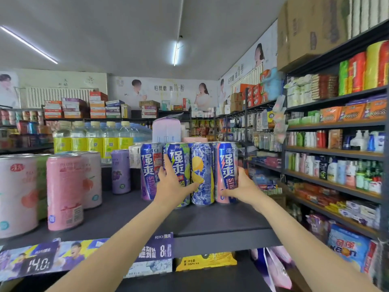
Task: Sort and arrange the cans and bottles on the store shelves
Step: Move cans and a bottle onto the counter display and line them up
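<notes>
Your left hand (173, 182) and right hand (239, 187) are curling round the can row (189, 173) near the shelf's (147, 218) right edge, squaring it.

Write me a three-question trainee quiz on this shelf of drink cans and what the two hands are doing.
1. True or false: the left hand is on the small purple can.
2. Which can does the right hand grip? A) tall pink-bottomed can B) lemon can C) pale pink can
3. Fill in: the yellow-labelled bottles stand ___ the tall cans' row.

Key: 1 false, it holds the green-topped tall can; 2 A; 3 behind and to the left of.
</notes>
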The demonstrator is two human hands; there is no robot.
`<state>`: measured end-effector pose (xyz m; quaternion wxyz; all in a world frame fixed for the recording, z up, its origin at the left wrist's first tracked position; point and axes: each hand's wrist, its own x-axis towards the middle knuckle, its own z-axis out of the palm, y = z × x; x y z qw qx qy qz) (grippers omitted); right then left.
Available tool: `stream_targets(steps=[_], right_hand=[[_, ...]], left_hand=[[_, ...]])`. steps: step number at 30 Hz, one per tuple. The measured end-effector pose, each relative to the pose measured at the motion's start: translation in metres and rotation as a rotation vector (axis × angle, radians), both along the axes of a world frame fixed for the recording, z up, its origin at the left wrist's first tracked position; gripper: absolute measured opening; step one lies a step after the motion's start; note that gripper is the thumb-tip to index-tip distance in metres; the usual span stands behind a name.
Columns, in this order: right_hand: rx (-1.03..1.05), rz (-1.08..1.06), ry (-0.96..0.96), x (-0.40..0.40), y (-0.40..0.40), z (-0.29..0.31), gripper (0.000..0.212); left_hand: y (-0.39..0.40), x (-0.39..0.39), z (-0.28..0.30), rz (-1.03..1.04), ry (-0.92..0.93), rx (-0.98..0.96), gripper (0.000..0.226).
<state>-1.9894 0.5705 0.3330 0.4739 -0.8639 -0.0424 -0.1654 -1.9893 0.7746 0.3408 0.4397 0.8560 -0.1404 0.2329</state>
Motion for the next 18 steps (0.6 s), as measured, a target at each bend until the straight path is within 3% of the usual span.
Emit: stream_targets(steps=[3,8,18], right_hand=[[-0.069,0.076,-0.037,-0.003,-0.013,0.002,0.074],[-0.108,0.245,-0.111,-0.012,-0.028,-0.009,0.075],[-0.234,0.184,-0.209,-0.011,-0.026,-0.017,0.104]], left_hand=[[-0.021,0.002,-0.001,0.131,-0.004,-0.045,0.122],[-0.042,0.003,0.000,0.283,0.018,-0.092,0.123],[-0.052,-0.008,-0.007,0.361,-0.012,-0.149,0.121]])
